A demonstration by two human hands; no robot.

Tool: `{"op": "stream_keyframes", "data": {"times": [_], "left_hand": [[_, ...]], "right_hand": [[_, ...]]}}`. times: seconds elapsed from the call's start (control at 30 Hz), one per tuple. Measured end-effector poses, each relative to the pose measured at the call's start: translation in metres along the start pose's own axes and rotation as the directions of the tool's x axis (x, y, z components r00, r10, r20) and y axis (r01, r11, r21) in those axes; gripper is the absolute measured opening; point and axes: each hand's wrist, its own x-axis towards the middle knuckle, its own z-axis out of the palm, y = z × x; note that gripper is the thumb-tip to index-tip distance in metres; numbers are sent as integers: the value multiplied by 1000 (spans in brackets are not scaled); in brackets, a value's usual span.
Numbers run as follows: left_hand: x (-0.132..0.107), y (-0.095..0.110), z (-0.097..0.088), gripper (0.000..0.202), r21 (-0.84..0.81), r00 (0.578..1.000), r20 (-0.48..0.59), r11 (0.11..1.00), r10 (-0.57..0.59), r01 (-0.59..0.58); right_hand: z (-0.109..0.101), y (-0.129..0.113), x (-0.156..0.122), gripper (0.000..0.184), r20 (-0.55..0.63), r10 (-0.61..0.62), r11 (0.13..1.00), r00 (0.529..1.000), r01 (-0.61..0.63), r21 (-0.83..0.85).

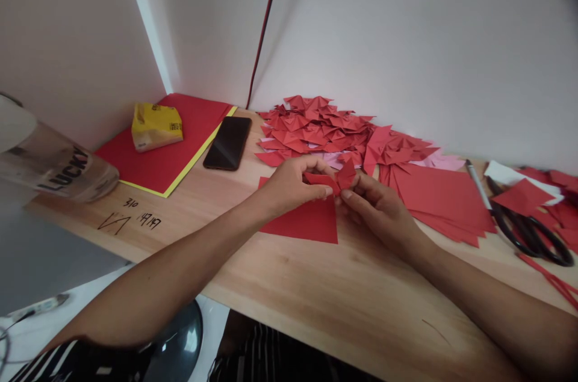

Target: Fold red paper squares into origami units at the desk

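Between my two hands is a folded red paper piece (345, 176), with creased points sticking up. My left hand (304, 180) pinches its left side between thumb and fingers. On the other side, my right hand (377, 204) grips it with thumb and fingertips, some fingers partly hidden. Beneath them a flat red paper square (302, 222) lies on the wooden table (271, 274). Right behind the hands rises a heap of folded red paper pieces (316, 129), with some pink ones among them. A stack of red paper sheets (445, 198) rests to the right.
Black-handled scissors (528, 237), a pen (478, 183) and red scraps (553, 286) lie at the right. Leftward are a phone (228, 142), red and yellow sheets (180, 156), a yellow packet (157, 126) and a clear bottle (67, 168). A wall (406, 39) borders the back.
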Motion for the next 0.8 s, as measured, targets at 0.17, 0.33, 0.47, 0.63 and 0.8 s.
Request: {"op": "stream_keyframes", "data": {"times": [0.17, 0.33, 0.47, 0.63, 0.8], "left_hand": [[-4, 2, 6, 6, 90, 989, -77, 989, 127, -120], [-10, 3, 11, 15, 269, 901, -96, 883, 423, -385], [-11, 1, 13, 17, 422, 791, -73, 737, 607, -527], [-12, -1, 13, 15, 502, 736, -66, 660, 674, -559], [-11, -4, 14, 14, 507, 754, -70, 674, 654, -537]], "right_hand": [[2, -3, 0, 8, -89, -125, 992, 988, 122, -34], [5, -1, 1, 17, -167, -229, 971, 959, 237, 29], [6, 1, 0, 14, -217, -252, 962, 943, 269, 55], [4, 3, -1, 16, -214, -286, 955, 934, 297, 18], [2, 2, 0, 22, -206, -370, 929, 906, 361, -84]]}}
